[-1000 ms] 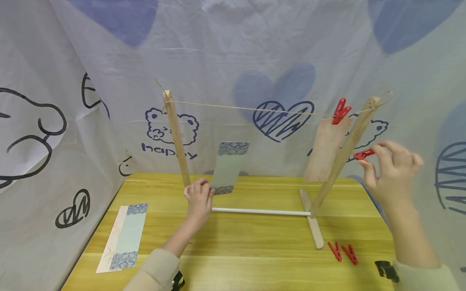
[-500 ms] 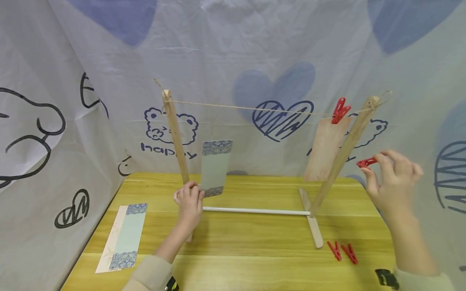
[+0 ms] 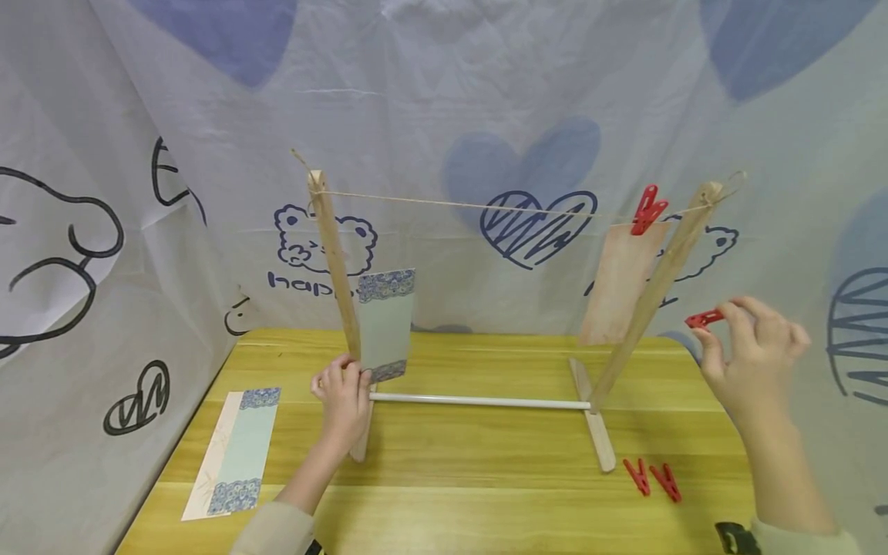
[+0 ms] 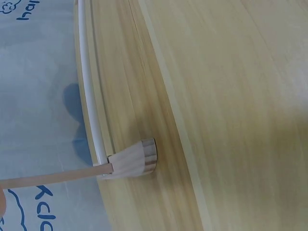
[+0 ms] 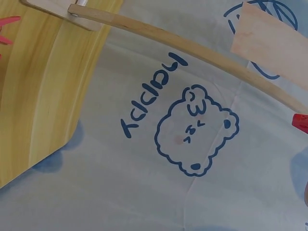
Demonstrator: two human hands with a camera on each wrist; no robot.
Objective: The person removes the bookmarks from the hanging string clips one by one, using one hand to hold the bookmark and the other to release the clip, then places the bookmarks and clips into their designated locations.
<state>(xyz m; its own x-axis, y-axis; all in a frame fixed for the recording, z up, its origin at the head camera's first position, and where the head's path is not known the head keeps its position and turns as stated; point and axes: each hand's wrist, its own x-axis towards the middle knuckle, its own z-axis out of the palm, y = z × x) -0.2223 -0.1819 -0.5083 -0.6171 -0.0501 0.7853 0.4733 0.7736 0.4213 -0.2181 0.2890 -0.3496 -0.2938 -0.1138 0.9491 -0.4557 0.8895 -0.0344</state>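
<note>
In the head view my left hand [image 3: 344, 401] pinches the lower end of a pale green card [image 3: 385, 327] with blue patterned ends. The card stands upright in front of the stand's left post [image 3: 335, 262], below the string [image 3: 444, 203]. My right hand [image 3: 752, 358], right of the right post [image 3: 652, 301], pinches a red clothespin [image 3: 704, 318] between thumb and fingers. Another red clothespin [image 3: 648, 211] clips a beige card [image 3: 620, 285] to the string near that post. In the right wrist view only the tip of the held clothespin [image 5: 301, 122] shows at the edge.
Two red clothespins [image 3: 652, 479] lie on the wooden table [image 3: 472, 493] at the front right. A green card [image 3: 246, 447] overlaps a beige card [image 3: 208, 478] at the left. A white rod [image 3: 479, 400] joins the stand's feet. Printed cloth [image 3: 430, 85] surrounds the table.
My left hand has moved left, carrying the green card from beside the left post to in front of its edge. My right hand with the clothespin has sunk slightly and shifted right.
</note>
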